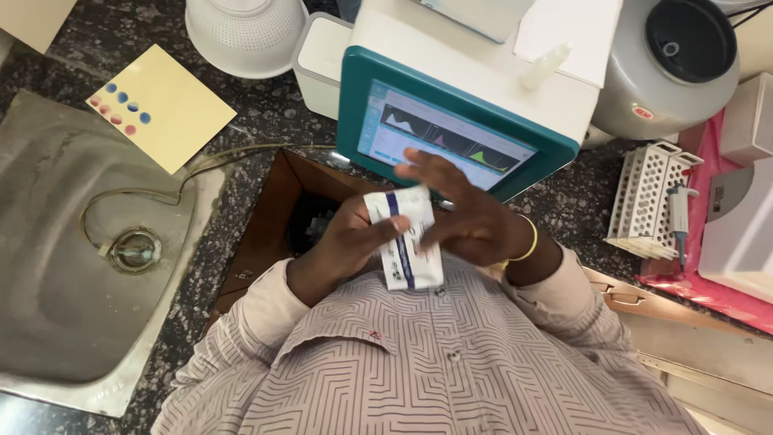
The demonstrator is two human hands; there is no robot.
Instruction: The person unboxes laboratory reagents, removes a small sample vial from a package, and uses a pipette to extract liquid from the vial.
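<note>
From the head camera, your left hand (350,238) grips a small white packet with a blue stripe (407,238) close to your chest. Your right hand (463,209) lies over its right side, fingers spread loosely, in front of the teal-framed screen (443,137). A steel sink (56,266) sits on the left.

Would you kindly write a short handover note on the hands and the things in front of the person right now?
Left hand: grips a small white packet with a blue stripe, held at the chest.
Right hand: open, fingers spread over the packet's right edge, touching it.
Behind the hands: a teal-framed analyser with graphs on its screen.
Left: steel sink; yellow card with coloured dots.
Right: tube rack, pipette.
Packet appears unopened.
</note>
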